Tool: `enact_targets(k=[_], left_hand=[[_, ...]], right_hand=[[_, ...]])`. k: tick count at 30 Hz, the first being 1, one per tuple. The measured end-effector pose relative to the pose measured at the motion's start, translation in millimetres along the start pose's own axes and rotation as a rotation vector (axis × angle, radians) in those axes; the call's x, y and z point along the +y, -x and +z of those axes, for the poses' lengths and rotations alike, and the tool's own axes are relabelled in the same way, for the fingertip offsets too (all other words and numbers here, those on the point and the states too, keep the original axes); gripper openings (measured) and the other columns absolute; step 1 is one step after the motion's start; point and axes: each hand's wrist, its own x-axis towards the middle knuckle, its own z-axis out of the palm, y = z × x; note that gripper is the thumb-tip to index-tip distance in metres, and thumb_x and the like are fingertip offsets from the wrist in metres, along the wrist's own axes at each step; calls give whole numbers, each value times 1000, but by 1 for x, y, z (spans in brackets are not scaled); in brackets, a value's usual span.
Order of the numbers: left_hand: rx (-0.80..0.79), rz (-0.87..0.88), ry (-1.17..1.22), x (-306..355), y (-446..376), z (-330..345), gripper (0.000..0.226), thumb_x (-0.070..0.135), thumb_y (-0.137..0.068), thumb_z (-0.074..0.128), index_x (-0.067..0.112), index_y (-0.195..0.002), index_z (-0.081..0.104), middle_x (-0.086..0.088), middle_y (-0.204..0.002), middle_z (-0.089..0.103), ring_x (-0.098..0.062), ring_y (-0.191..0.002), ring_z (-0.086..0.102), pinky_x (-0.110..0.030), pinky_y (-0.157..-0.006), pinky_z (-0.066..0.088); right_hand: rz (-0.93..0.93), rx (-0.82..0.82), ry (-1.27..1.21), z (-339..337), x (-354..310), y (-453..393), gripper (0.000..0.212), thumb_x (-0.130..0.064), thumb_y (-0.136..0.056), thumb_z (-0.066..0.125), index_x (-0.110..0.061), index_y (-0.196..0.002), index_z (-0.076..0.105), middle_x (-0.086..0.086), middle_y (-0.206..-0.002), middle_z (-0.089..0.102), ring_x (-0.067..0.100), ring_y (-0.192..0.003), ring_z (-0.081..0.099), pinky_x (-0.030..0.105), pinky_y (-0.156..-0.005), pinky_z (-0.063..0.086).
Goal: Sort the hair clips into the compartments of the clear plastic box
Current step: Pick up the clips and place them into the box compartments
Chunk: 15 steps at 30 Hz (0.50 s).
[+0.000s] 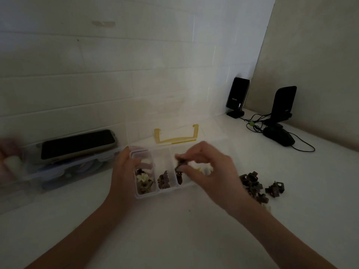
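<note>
The right hand (209, 171) pinches a brown hair clip (181, 162) above the clear box (165, 171), the clip's long axis roughly upright. The left hand (126, 171) grips the box's left wall. Loose clips (258, 183) lie toward the worktop's right edge.

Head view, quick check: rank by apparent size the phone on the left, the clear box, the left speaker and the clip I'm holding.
1. Phone and clear box: similar, and hands cover part of the box, so unranked.
2. Left speaker, though it stands farther away.
3. Clip pinched by the right hand.
</note>
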Motion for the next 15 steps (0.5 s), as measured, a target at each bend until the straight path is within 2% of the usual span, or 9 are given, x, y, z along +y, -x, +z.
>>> enact_targets(k=[2,3,4,5,7,8,10,13,15], left_hand=[[-41,76,-142,3,0,-3,18,10,-81,54,14,-87,70,-14,-98,63,-15,-92,60,-12,-81,45],[-100,118,-211,3,1,-6,21,14,-81,53,4,-90,69,-17,-98,63,-22,-94,59,-17,-85,42],[-144,166,-267,1,3,-6,24,15,-82,52,-1,-93,67,-15,-98,64,-22,-94,58,-17,-86,39],[-137,157,-274,0,3,-5,24,14,-84,48,1,-94,65,-5,-97,65,-13,-93,57,-14,-85,38],[14,151,-230,-5,4,-2,16,8,-90,45,11,-95,61,17,-90,64,8,-83,57,-11,-78,40],[41,84,-211,0,2,1,17,2,-89,48,10,-95,62,13,-93,64,5,-83,59,-17,-79,41],[-16,29,-190,2,3,3,16,-6,-82,56,5,-92,65,-4,-96,61,-14,-89,60,-31,-80,42],[24,-124,-60,1,-1,3,22,-10,-87,52,9,-89,63,1,-93,57,-9,-87,56,-27,-79,40],[54,-194,28,-2,-1,5,23,-8,-90,46,8,-87,62,3,-89,57,-6,-86,55,-26,-77,40]], right_hand=[[-127,-39,181,23,-6,-7,16,-24,-75,74,-23,-88,65,-11,-93,71,3,-94,57,21,-83,44],[-192,-38,257,34,-8,-11,16,-24,-74,74,-22,-88,66,-10,-91,70,8,-93,55,27,-83,44],[-247,-31,333,43,-9,-15,15,-24,-74,73,-20,-88,67,-7,-90,69,13,-92,54,33,-81,43],[-282,-24,410,51,-9,-19,15,-24,-75,72,-19,-89,68,-5,-90,67,18,-90,54,36,-80,43],[-258,-20,484,59,-7,-24,19,-25,-78,69,-20,-97,68,-3,-89,64,20,-90,53,40,-80,41],[-217,-13,457,58,-5,-24,22,-25,-80,67,-23,-101,66,-5,-87,62,17,-89,52,39,-81,41],[-165,47,382,46,1,-20,21,-30,-82,65,-31,-103,61,-14,-78,58,5,-82,48,34,-79,42],[-111,190,411,12,16,-6,16,-37,-83,57,-42,-98,54,-26,-72,49,-5,-76,45,20,-68,37],[-63,272,458,-15,27,7,16,-31,-83,57,-41,-95,52,-23,-70,50,-3,-74,47,20,-64,35]])
